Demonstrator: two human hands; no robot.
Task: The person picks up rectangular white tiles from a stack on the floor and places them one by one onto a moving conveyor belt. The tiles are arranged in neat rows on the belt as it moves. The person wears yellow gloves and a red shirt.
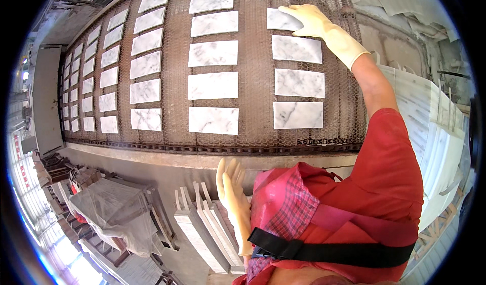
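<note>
Rows of white marble tiles with grey veining lie on a brown wire-mesh conveyor belt (253, 82). My right hand (311, 22), in a cream rubber glove, reaches to the far tile (280, 20) of the rightmost column. Its fingers lie at that tile's far edge and its thumb at the near edge, spanning it. Three more tiles, the closest one (298, 115) included, lie in line nearer to me. Beside my body, below the belt's front edge, my left hand (233, 194) is held up in a matching glove, fingers extended and nothing in it.
A ledge (212, 161) and chain run along the belt's near side. Stacked pale slabs (202, 234) stand below it, near my left hand. Farther left is a pile under clear plastic sheeting (114, 209). White panels (430, 118) stand to the right.
</note>
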